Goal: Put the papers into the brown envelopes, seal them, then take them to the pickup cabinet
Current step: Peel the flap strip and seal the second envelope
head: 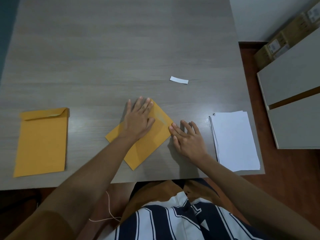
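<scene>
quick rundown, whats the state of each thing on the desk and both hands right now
middle envelope: flat on the table, turned at an angle, flap folded down
left envelope: flat, untouched, flap down with a slight gap
paper stack: loose pile, not in any envelope
white strip: lying alone on the table
left hand: flat, pressing the middle envelope's flap end
right hand: fingers straight, fingertips at that envelope's corner

We have only one view, from a wide-angle camera worn on the head, looking forward and steeply down over the near edge of the grey table [103, 49]. It sits close above both forearms, so our own striped shirt [173, 220] fills the bottom edge, with floor at right.
</scene>
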Demonstrator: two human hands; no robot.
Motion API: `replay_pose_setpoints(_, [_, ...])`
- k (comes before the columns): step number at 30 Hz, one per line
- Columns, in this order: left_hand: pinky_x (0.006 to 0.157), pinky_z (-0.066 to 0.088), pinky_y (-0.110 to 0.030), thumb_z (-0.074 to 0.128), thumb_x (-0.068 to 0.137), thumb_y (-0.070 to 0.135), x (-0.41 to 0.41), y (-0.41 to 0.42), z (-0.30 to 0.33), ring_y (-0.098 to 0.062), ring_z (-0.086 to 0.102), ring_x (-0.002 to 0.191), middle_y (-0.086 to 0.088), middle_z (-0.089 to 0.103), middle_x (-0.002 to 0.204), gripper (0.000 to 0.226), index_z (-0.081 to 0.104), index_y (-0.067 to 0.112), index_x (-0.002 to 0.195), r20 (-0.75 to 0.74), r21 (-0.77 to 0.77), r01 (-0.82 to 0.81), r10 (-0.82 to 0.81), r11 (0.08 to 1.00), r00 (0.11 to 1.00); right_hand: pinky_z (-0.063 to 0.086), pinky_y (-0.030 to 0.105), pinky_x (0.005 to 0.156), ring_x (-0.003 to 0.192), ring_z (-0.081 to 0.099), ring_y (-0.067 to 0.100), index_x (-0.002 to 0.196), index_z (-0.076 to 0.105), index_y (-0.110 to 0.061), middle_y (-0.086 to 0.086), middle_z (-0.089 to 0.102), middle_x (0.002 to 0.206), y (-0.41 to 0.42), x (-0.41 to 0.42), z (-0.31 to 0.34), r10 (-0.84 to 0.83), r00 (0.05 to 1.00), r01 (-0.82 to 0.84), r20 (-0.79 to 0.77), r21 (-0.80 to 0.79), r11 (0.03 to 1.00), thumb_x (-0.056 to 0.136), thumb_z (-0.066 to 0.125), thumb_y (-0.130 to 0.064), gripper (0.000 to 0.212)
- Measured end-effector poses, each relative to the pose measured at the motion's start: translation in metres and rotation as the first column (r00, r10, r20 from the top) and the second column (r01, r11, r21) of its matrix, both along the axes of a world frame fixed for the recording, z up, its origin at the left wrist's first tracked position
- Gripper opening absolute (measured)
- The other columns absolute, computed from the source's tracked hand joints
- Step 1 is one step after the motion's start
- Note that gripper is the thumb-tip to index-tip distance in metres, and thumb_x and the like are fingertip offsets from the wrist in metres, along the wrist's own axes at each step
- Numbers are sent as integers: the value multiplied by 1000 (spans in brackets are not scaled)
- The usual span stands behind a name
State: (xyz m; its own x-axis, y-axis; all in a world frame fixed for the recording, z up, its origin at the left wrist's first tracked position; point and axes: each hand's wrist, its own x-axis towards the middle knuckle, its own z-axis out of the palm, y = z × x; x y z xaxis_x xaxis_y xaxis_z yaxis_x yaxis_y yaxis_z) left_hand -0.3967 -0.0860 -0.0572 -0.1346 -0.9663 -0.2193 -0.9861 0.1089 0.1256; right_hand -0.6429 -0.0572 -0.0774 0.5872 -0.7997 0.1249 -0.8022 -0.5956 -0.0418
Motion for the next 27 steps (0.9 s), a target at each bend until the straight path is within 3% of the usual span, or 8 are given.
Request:
replay_pose_setpoints(3, [121, 7, -54, 22, 97, 43, -22, 10, 4, -25, 10, 151, -1, 23, 162, 62, 26, 18, 154, -6, -99, 118, -119, 988, 993, 38, 51, 106, 127, 53, 31, 133, 60, -20, -3, 63, 132, 0, -1, 0, 7, 1000, -7, -11, -5, 1000, 101, 36, -33, 42])
replay_pose_setpoints(5, [120, 8, -54, 19, 101, 41, -34, 20, 2, -25, 6, 152, 1, 17, 163, 59, 20, 20, 155, 38, -102, 281, -279, 954, 960, 39, 52, 105, 126, 54, 31, 131, 62, -21, -3, 63, 132, 0, -1, 0, 4, 1000, -4, 0, -17, 1000, 101, 36, -33, 41])
replay_pose_setpoints(7, [120, 9, -54, 16, 102, 42, -37, 27, -3, -25, 4, 152, 3, 14, 164, 58, 17, 22, 156, 46, -64, 321, -319, 945, 947, 39, 52, 105, 125, 54, 31, 129, 64, -20, -3, 64, 131, 0, -1, -1, -3, 1000, 3, 13, -29, 1000, 101, 36, -33, 41])
replay_pose_setpoints(17, [117, 9, -61, 14, 100, 45, -10, 11, -5, -25, 11, 151, 18, 15, 161, 57, 15, 35, 155, 71, 7, 135, -135, 991, 988, 37, 53, 106, 128, 52, 29, 132, 61, -20, -3, 62, 133, 2, -1, -4, -6, 1000, 7, 23, -36, 999, 101, 38, -32, 41])
replay_pose_setpoints(21, [117, 0, -62, 11, 98, 44, 9, -7, -2, -26, 8, 151, 21, 17, 159, 57, 13, 38, 155, 69, 14, 23, -24, 1000, 997, 37, 53, 106, 127, 54, 29, 132, 62, -20, -4, 63, 132, 2, -1, -6, -9, 1000, 11, 22, -61, 998, 101, 40, -32, 39])
replay_pose_setpoints(27, [115, -4, -64, 8, 101, 44, 16, -11, 4, -25, 1, 152, 22, 6, 160, 55, -1, 38, 155, 152, 29, 27, -32, 999, 988, 38, 53, 106, 127, 54, 29, 129, 63, -21, -5, 64, 130, 4, 1, -7, -33, 999, 35, 25, -85, 996, 101, 38, -33, 40])
